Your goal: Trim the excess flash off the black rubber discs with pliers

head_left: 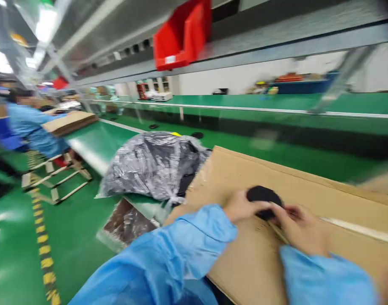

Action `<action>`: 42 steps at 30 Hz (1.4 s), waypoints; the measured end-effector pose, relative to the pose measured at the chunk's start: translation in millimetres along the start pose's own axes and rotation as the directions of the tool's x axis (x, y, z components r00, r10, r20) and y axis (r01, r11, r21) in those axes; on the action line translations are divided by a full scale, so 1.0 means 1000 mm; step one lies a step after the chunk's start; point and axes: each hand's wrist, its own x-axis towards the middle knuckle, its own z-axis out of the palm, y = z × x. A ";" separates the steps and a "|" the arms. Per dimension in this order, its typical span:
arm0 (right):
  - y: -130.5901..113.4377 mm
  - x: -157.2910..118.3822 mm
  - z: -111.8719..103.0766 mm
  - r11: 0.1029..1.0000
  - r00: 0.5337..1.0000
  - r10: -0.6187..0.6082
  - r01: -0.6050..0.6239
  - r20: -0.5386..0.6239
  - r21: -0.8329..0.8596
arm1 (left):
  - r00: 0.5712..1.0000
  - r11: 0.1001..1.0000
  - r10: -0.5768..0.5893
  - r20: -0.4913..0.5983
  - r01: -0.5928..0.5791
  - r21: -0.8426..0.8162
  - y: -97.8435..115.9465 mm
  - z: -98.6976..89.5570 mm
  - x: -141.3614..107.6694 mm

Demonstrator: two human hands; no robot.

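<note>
A black round pad [264,201] lies on a large brown cardboard sheet [263,171], pressed between my left hand [244,206] and my right hand [300,231]. The fingers of both hands wrap its near edge, and part of it is hidden behind them. The picture is blurred, so its exact shape and material are hard to tell. Blue sleeves cover both my forearms. Just left of the cardboard sits a clear plastic bag [152,167] with dark contents.
A green conveyor belt [276,146] runs across the view, with small black discs [197,135] on it. A co-worker in a blue smock [31,127] stands at the left by stacked cardboard. A red bin [181,36] hangs overhead. Yellow-and-black tape marks the green floor.
</note>
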 end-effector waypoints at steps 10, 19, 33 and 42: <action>0.008 -0.008 -0.004 0.940 0.968 0.218 -0.243 0.124 0.240 | 0.995 0.976 -0.099 0.026 0.102 -0.194 0.017 0.004 -0.008; 0.000 -0.012 -0.015 0.994 0.946 -0.091 0.105 0.310 -0.029 | 0.982 0.954 -0.104 0.160 0.144 -0.263 0.026 -0.001 -0.011; -0.005 -0.020 -0.006 0.976 0.973 -0.218 0.216 0.072 0.039 | 0.915 0.784 -0.345 0.208 0.403 -0.472 0.028 -0.008 -0.002; -0.012 -0.023 -0.004 0.886 0.895 -0.446 0.444 0.011 -0.135 | 0.882 0.825 -0.324 0.343 0.441 -0.354 0.030 -0.007 -0.008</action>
